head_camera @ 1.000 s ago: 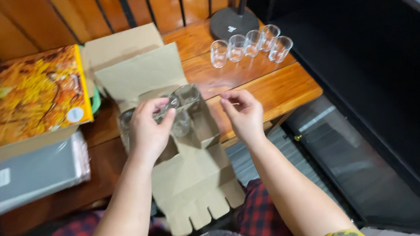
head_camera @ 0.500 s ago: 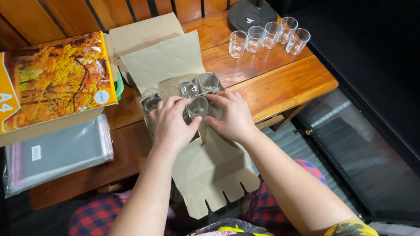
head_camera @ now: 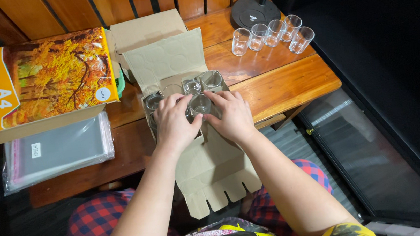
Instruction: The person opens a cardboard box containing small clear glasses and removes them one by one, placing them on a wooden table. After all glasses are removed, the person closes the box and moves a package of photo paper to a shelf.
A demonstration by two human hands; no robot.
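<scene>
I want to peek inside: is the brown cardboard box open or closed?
Open. The cardboard box's flaps are spread flat in front and behind, and the clear glasses inside show, with the left hand and right hand resting on them.

five loose glasses (head_camera: 271,33), four boxed glasses (head_camera: 200,103), two hands (head_camera: 177,124)

Single head view, steeply downward, close over wooden table (head_camera: 279,82).
</scene>
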